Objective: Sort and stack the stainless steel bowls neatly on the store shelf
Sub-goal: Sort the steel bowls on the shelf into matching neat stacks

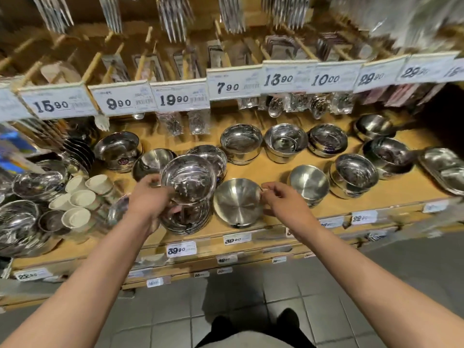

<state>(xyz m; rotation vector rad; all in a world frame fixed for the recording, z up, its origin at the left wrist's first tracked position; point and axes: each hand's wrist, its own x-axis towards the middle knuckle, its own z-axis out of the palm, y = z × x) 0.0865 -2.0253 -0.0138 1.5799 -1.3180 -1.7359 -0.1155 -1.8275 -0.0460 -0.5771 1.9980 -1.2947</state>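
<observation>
A wooden store shelf (271, 169) carries several stainless steel bowls. My left hand (150, 197) grips a shiny bowl (188, 178) by its left rim, tilted and lifted above a stack of shiny bowls (185, 219) near the front edge. My right hand (283, 199) pinches the right rim of a matte steel bowl (237, 203) that stands tilted on the shelf just right of that stack. Another matte bowl (308, 183) sits right of my right hand.
More bowl stacks (241, 141), (285, 141), (327, 139), (354, 174) stand behind and to the right. White cups (82, 197) and steel bowls (37, 184) crowd the left. A steel tray (444, 169) lies far right. Price tags (180, 99) and packaged cutlery hang overhead.
</observation>
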